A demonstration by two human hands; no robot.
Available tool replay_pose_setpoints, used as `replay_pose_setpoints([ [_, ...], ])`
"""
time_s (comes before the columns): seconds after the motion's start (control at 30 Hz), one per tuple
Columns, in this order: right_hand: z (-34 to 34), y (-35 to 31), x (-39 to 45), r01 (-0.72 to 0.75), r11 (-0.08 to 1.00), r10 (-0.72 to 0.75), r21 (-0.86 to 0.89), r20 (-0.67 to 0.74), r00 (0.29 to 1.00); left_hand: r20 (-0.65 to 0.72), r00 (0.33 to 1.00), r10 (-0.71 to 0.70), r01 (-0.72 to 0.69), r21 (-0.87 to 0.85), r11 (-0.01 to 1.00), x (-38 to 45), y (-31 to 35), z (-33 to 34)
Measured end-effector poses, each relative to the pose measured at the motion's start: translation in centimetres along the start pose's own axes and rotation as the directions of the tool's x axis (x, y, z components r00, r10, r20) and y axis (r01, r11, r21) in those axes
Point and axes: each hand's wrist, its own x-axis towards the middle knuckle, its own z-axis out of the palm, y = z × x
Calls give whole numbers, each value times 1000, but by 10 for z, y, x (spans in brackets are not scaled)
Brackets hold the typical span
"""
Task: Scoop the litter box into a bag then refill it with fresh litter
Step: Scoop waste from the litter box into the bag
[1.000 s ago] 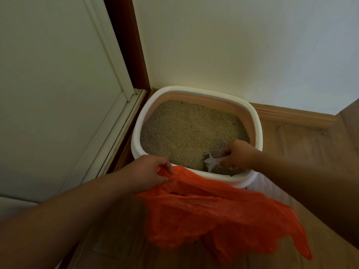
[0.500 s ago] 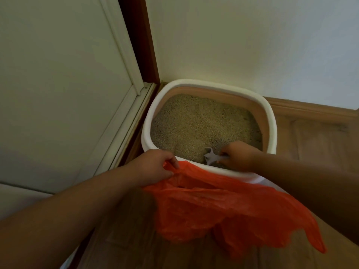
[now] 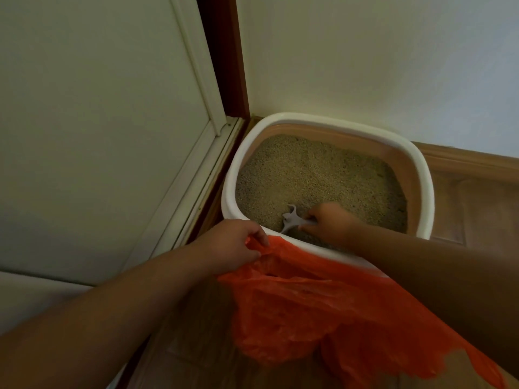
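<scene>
Right hand (image 3: pixel 331 223) grips scoop (image 3: pixel 292 220) in litter box (image 3: pixel 230 186); bag (image 3: pixel 323 299) mouth, pinched by left hand (image 3: pixel 233 245), lies at 7 o'clock.

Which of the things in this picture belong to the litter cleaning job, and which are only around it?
Part of the job:
- litter box, filled with litter
- grey scoop, gripped by the right hand
- orange plastic bag, its edge held by the left hand

Only around:
- white door
- wall
- wooden baseboard
- wooden floor
</scene>
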Motion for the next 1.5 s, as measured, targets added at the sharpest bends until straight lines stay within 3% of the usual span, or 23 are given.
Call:
replay_pose_setpoints([
  [0.43,21,-18,22,32,959,10,281,-145,989,-34,999,-36,35,-42,999,-8,-14,-2],
  [0.67,11,-13,8,21,887,38,461,-118,992,-40,999,-35,34,-24,999,-11,-10,-4],
  [0.9,-29,16,-27,21,876,105,482,-232,967,-87,996,14,-14,2,1000,-8,9,-8],
  [1.13,-54,53,-65,-13,935,155,353,-378,913,-107,992,69,-66,35,997,5,31,-10],
  [1.5,-63,65,-97,-22,961,137,277,-405,904,-60,987,152,-147,82,986,20,58,-4],
])
